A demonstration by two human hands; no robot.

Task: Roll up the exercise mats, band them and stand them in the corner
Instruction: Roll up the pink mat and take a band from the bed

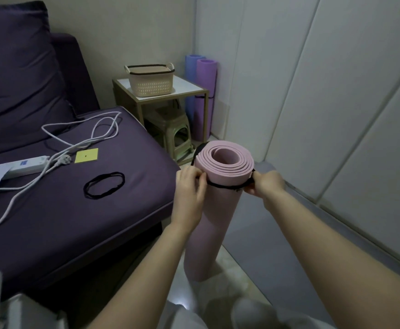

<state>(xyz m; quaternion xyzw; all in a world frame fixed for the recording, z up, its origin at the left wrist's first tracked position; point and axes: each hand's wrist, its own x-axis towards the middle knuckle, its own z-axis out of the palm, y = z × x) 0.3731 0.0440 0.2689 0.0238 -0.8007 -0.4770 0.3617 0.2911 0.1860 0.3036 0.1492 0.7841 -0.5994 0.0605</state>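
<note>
A rolled pink mat [214, 210] stands upright on the floor beside the sofa. A black elastic band [225, 186] is stretched round its top end. My left hand [189, 193] pinches the band at the mat's left side. My right hand [265, 184] pinches it at the right side. A second black band [104, 185] lies loose on the purple sofa seat [75, 210]. In the far corner a blue rolled mat [190, 86] and a purple rolled mat [204, 100] stand upright, the purple one with a dark band round its middle.
A small side table [187, 89] with a beige basket [150, 80] stands between sofa and corner, a plastic stool [172, 131] beneath it. A white power strip [27, 166], its cable and a yellow note [86, 155] lie on the seat. A grey mat [265, 245] lies flat along the right wall.
</note>
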